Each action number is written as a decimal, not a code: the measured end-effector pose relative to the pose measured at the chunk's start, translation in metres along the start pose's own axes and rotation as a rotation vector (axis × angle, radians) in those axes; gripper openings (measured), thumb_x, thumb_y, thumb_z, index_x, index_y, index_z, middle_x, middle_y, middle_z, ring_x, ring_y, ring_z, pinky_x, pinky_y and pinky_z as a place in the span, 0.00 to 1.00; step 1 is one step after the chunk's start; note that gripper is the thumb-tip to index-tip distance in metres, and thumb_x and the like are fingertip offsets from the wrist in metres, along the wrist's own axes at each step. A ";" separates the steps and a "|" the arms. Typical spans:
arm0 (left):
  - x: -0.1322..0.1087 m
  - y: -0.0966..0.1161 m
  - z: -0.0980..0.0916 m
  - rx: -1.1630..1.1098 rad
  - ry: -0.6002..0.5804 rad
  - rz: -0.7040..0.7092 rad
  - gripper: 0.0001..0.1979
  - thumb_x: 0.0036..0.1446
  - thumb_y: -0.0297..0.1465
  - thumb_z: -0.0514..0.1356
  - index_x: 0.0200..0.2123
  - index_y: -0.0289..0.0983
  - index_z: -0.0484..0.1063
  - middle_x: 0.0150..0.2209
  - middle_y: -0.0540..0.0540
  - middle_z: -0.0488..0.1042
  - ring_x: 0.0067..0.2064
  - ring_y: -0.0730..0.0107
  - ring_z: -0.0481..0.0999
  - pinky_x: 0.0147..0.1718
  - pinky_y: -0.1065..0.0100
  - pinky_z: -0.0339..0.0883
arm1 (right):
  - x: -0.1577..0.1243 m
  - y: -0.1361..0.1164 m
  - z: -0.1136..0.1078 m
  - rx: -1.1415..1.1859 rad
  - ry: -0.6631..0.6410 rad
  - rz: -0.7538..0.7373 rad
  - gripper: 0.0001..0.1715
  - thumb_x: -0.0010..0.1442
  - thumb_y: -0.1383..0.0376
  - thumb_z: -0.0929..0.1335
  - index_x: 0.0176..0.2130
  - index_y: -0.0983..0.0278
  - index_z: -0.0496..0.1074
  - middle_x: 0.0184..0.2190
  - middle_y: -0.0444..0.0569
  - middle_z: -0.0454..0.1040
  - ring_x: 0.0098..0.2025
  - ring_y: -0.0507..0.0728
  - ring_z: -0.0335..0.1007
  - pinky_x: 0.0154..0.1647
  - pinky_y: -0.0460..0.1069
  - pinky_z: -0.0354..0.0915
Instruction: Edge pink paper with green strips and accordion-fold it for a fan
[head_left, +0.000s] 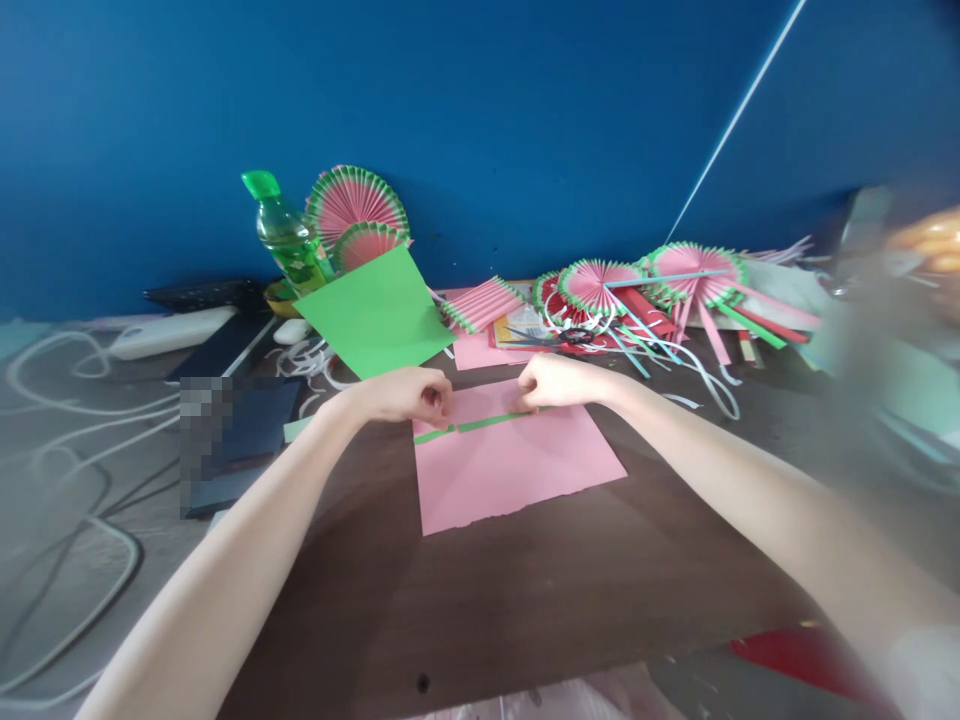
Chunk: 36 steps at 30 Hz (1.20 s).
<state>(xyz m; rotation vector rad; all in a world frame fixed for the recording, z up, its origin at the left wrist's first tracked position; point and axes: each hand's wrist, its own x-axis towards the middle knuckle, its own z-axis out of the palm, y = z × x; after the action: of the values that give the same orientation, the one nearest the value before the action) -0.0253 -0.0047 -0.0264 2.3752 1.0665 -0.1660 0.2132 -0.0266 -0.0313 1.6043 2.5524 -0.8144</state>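
Observation:
A pink paper sheet (510, 470) lies on the dark wooden table (525, 590) with a thin green strip (487, 423) across it near its far edge. My left hand (409, 395) is closed in a pinch at the sheet's far left corner, by the strip's left end. My right hand (551, 382) is closed too, fingers pressed on the strip's right part at the sheet's far edge. I cannot tell whether they grip the strip or the paper's fold.
A green paper sheet (375, 312) leans behind the hands, next to a green-capped bottle (289, 235). Folded pink-and-green paper fans (356, 205) stand at the wall; more fans (645, 280), paper strips and scissors (562, 335) lie at the right. White cables (67, 400) cover the left.

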 end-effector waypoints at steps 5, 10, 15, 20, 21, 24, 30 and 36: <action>-0.001 0.002 -0.001 -0.007 -0.007 0.004 0.10 0.43 0.36 0.61 0.28 0.36 0.70 0.31 0.50 0.68 0.33 0.72 0.66 0.32 0.72 0.56 | -0.002 0.000 -0.004 0.033 -0.012 -0.006 0.11 0.46 0.63 0.65 0.18 0.66 0.69 0.13 0.39 0.55 0.18 0.47 0.46 0.21 0.47 0.44; -0.001 0.002 -0.001 -0.020 -0.013 0.005 0.09 0.44 0.36 0.60 0.28 0.37 0.69 0.31 0.51 0.68 0.33 0.72 0.66 0.31 0.72 0.56 | -0.002 0.000 -0.005 0.019 -0.019 0.004 0.11 0.46 0.63 0.65 0.18 0.65 0.68 0.13 0.39 0.55 0.18 0.47 0.46 0.20 0.47 0.43; -0.001 0.003 -0.001 0.013 -0.011 0.004 0.09 0.44 0.36 0.61 0.27 0.36 0.68 0.30 0.50 0.67 0.34 0.72 0.66 0.32 0.72 0.56 | -0.001 -0.002 -0.001 -0.014 -0.002 -0.013 0.13 0.46 0.62 0.66 0.16 0.65 0.65 0.13 0.40 0.58 0.18 0.47 0.46 0.20 0.47 0.43; -0.002 0.005 -0.002 0.007 -0.014 -0.019 0.10 0.43 0.36 0.61 0.27 0.36 0.68 0.30 0.50 0.67 0.33 0.71 0.66 0.31 0.72 0.56 | -0.002 -0.005 -0.001 -0.023 -0.002 -0.021 0.12 0.46 0.63 0.66 0.16 0.65 0.65 0.14 0.40 0.61 0.18 0.47 0.48 0.20 0.47 0.44; -0.002 0.005 -0.002 0.008 -0.013 -0.021 0.10 0.43 0.36 0.61 0.27 0.36 0.68 0.30 0.50 0.67 0.33 0.71 0.66 0.31 0.72 0.56 | -0.002 -0.005 -0.001 -0.023 -0.001 -0.020 0.13 0.46 0.62 0.66 0.16 0.65 0.66 0.14 0.40 0.61 0.18 0.47 0.48 0.20 0.47 0.44; -0.001 0.004 -0.002 0.015 -0.015 -0.025 0.10 0.43 0.36 0.61 0.27 0.36 0.68 0.30 0.50 0.67 0.33 0.71 0.66 0.31 0.72 0.56 | -0.002 -0.005 -0.001 -0.018 -0.001 -0.016 0.14 0.47 0.60 0.66 0.16 0.65 0.67 0.15 0.41 0.62 0.19 0.47 0.49 0.21 0.47 0.44; 0.000 0.001 -0.002 0.012 -0.011 -0.010 0.11 0.43 0.37 0.61 0.28 0.36 0.69 0.30 0.50 0.68 0.33 0.71 0.66 0.31 0.72 0.56 | -0.001 -0.006 -0.001 -0.017 0.006 -0.018 0.14 0.47 0.59 0.66 0.17 0.65 0.67 0.15 0.41 0.63 0.19 0.47 0.49 0.21 0.47 0.45; -0.001 0.003 -0.001 -0.007 0.000 -0.010 0.09 0.42 0.36 0.61 0.27 0.37 0.69 0.29 0.51 0.68 0.31 0.73 0.66 0.30 0.73 0.56 | -0.001 -0.004 -0.001 -0.017 -0.008 -0.025 0.12 0.47 0.63 0.65 0.17 0.65 0.68 0.14 0.41 0.61 0.18 0.47 0.48 0.21 0.47 0.44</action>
<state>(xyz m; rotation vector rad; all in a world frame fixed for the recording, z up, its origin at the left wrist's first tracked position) -0.0240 -0.0065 -0.0239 2.3639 1.0779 -0.1655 0.2106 -0.0281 -0.0286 1.5648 2.5717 -0.7976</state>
